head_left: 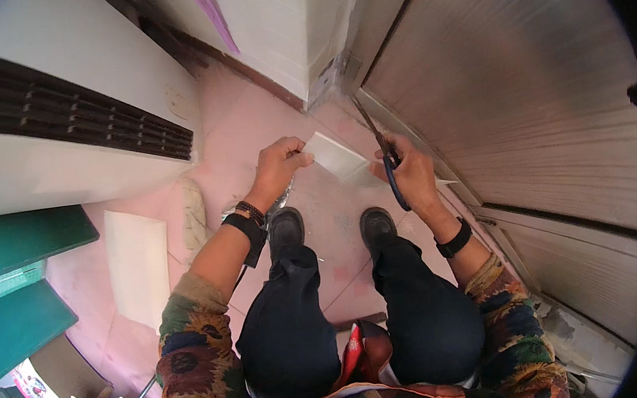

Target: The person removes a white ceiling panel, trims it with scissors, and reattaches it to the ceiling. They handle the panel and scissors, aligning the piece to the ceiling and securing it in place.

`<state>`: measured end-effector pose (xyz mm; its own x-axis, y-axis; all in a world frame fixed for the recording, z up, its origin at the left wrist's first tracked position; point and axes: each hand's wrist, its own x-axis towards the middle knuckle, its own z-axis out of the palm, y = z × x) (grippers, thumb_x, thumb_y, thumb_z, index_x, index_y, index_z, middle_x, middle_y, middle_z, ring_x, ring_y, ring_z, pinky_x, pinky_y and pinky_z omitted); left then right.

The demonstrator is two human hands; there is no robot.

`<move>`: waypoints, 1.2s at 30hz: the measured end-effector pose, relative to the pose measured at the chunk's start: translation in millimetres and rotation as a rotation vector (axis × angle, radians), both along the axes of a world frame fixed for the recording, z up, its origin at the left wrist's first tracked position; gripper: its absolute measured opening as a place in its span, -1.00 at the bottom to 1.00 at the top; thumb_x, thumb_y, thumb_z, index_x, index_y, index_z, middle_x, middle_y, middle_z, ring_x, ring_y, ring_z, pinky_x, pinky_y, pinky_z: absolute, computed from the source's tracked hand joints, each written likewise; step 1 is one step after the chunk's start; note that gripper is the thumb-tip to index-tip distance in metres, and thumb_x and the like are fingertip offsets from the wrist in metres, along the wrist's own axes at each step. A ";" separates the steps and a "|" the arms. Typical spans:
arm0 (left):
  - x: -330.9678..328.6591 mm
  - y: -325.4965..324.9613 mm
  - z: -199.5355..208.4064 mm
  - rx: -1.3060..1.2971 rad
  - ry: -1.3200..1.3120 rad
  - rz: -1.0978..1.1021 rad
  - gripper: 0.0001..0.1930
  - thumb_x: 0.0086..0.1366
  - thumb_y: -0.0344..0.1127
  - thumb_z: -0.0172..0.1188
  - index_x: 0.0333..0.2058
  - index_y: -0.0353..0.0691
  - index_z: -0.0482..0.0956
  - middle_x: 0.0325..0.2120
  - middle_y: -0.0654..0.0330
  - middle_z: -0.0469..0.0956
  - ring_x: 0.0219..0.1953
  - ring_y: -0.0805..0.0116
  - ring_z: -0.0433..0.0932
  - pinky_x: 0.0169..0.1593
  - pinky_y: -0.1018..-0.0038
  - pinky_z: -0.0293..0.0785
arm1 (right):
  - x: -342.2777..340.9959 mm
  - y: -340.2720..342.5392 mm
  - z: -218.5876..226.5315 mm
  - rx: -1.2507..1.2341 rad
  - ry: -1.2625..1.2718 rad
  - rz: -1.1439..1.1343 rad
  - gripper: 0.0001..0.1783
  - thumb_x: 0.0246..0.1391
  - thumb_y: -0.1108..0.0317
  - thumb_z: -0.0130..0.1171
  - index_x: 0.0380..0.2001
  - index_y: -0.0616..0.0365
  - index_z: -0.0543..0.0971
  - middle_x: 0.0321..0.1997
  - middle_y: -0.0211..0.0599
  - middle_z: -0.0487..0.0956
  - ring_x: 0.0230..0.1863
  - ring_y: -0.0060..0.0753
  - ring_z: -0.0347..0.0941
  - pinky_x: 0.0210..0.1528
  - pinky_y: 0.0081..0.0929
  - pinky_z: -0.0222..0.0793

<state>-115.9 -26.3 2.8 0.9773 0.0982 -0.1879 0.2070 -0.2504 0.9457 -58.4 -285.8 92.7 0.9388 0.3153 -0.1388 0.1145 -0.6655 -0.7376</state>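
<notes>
My left hand [278, 174] pinches one end of a small white rectangular piece [336, 156], thin like card or paper, held out in front of my feet. Scissors [390, 161] with dark blue handles sit in my right hand [415, 174]; their dark blades point up and away from me. The fingers of that hand also reach the piece's other end, but whether they pinch it cannot be made out. Something silvery and crinkled [284, 196] shows beside my left wrist, partly hidden behind it.
A white upright unit with a dark grille [73, 117] stands at the left. Below it lie a pale sheet [139, 265] on the pink tiled floor [246, 113] and green boxy objects [13, 242]. A ribbed panel door [510, 90] closes off the right; a white wall corner [300, 36] is ahead.
</notes>
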 end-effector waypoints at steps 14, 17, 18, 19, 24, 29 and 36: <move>21.0 -1.3 -88.8 -0.446 0.133 0.389 -0.88 0.25 -0.49 0.22 -0.23 -0.34 0.61 -0.30 0.19 0.63 -0.21 0.45 0.57 0.03 0.50 0.45 | -23.4 -63.6 -137.0 -0.309 0.059 0.389 -0.35 -0.08 0.36 0.39 0.11 0.14 0.39 -0.15 -0.07 0.53 -0.17 -0.03 0.51 -0.12 -0.24 0.45; 30.7 -9.8 -88.2 -0.431 0.103 0.357 -0.87 0.27 -0.50 0.20 -0.21 -0.34 0.61 -0.28 0.18 0.64 -0.19 0.43 0.58 0.05 0.48 0.46 | -24.5 -81.8 -178.9 -0.485 0.043 0.428 -0.33 -0.03 0.42 0.29 0.18 0.18 0.30 -0.01 0.11 0.48 0.04 0.16 0.45 0.12 -0.03 0.32; 32.8 -13.7 -87.4 -0.437 0.088 0.349 -0.87 0.28 -0.50 0.20 -0.20 -0.34 0.61 -0.27 0.17 0.64 -0.18 0.43 0.58 0.05 0.48 0.46 | -25.6 -87.9 -187.0 -0.524 0.011 0.447 -0.34 -0.01 0.41 0.27 0.18 0.20 0.30 0.00 0.12 0.48 0.05 0.17 0.45 0.13 -0.01 0.31; 36.2 -17.3 -86.8 -0.449 0.057 0.335 -0.87 0.28 -0.50 0.20 -0.20 -0.34 0.61 -0.27 0.17 0.64 -0.18 0.42 0.58 0.06 0.48 0.46 | -24.3 -92.7 -192.7 -0.610 0.023 0.463 -0.35 0.01 0.40 0.25 0.19 0.21 0.30 0.01 0.13 0.48 0.05 0.17 0.45 0.13 0.01 0.30; 45.8 -29.7 -80.9 -0.501 0.061 0.385 -0.89 0.27 -0.54 0.20 -0.22 -0.36 0.60 -0.29 0.18 0.64 -0.20 0.44 0.58 0.02 0.52 0.47 | -15.4 -87.4 -182.0 -0.738 -0.160 0.581 -0.35 0.08 0.35 0.16 0.25 0.22 0.28 -0.06 0.12 0.58 -0.01 0.15 0.52 0.07 -0.01 0.40; 54.9 -37.2 -77.1 -0.461 0.064 0.392 -0.91 0.26 -0.55 0.20 -0.25 -0.37 0.60 -0.31 0.18 0.63 -0.21 0.45 0.59 0.00 0.54 0.47 | -2.6 -34.0 -121.7 -0.172 -0.274 0.418 -0.36 0.18 0.35 0.17 0.31 0.14 0.26 -0.23 -0.03 0.66 -0.31 -0.09 0.65 -0.28 -0.30 0.58; 69.4 -37.2 -78.7 -0.452 0.043 0.378 -0.95 0.24 -0.51 0.24 -0.33 -0.36 0.60 -0.35 0.26 0.62 -0.32 0.56 0.51 -0.14 0.62 0.42 | 49.0 43.9 -78.8 0.207 0.038 0.199 -0.35 0.19 0.34 0.20 0.32 0.10 0.24 -0.24 0.01 0.66 -0.35 -0.16 0.66 -0.27 -0.36 0.60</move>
